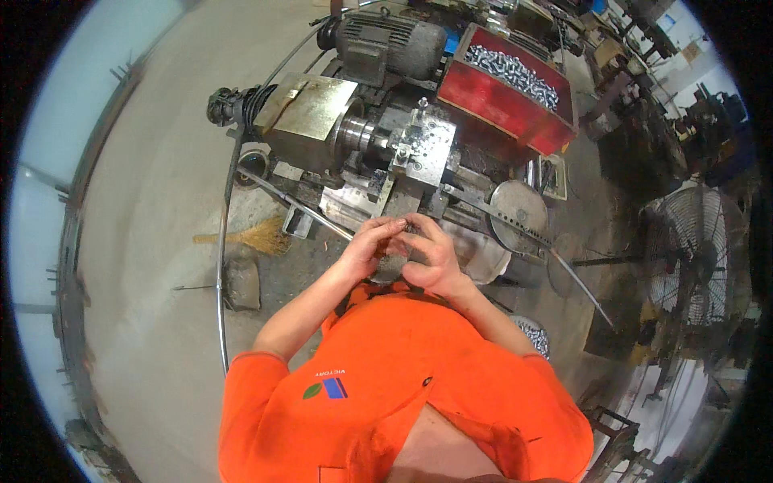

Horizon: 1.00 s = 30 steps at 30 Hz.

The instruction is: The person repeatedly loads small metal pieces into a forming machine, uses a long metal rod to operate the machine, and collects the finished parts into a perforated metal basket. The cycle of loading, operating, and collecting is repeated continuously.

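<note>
My left hand [370, 245] and my right hand [433, 256] meet in front of me at the near side of a small lathe-like machine [427, 149]. The left fingers are closed, pointing toward the right hand. Bent fingers of the right hand reach over to the left fingertips, its thumb apart below. Anything small between the fingertips is hidden. Beyond the hands are the machine's bright spindle [358, 134] and a metal tool block. A long lever bar [499, 216] with a row of holes runs off to the right.
A red bin [503, 101] of small shiny metal parts stands behind the machine, beside a grey motor [386, 48]. Right of the machine is a round metal disc [519, 213]. A straw hand broom [262, 236] lies left; a large fan [696, 253] stands far right.
</note>
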Motion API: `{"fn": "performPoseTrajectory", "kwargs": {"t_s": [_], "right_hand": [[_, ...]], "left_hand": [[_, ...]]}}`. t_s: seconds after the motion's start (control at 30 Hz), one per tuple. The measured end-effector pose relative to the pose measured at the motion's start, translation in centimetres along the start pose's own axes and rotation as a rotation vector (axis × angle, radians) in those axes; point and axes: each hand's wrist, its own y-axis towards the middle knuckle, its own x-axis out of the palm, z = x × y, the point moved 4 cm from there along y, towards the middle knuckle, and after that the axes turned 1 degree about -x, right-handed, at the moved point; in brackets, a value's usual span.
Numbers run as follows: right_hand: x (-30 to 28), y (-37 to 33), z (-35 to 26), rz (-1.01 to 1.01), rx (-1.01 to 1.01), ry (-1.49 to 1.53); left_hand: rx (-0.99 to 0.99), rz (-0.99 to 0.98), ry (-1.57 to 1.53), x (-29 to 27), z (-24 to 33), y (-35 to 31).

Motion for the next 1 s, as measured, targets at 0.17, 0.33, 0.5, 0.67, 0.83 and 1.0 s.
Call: {"fn": "performPoseTrajectory", "kwargs": {"t_s": [0.17, 0.33, 0.5, 0.67, 0.83, 1.0], "right_hand": [[1.3, 1.5, -0.4, -0.075, 0.027, -0.039], [2.3, 3.1, -0.1, -0.193, -0.051, -0.033], [3.0, 5.5, 1.6, -0.412, -0.079, -0.096], [2.8, 12.9, 7.3, -0.290, 0.011, -0.476], [5.4, 16.6, 14.5, -0.390, 0.380, -0.535], [6.2, 16.9, 16.0, -0.376, 0.328, -0.408]], "left_hand": [[0.234, 0.156, 0.168, -1.0, 1.5, -1.0], [0.269, 0.171, 0.315, -2.1, 2.3, -1.9], [0.294, 0.142, 0.747, -4.7, 5.2, -3.6], [0.341, 0.613, 0.705, -12.3, 11.3, -10.1], [0.502, 0.973, 0.984, -23.1, 12.6, -17.8], [0.062, 1.246, 1.381, -26.5, 8.7, -23.9]]}}
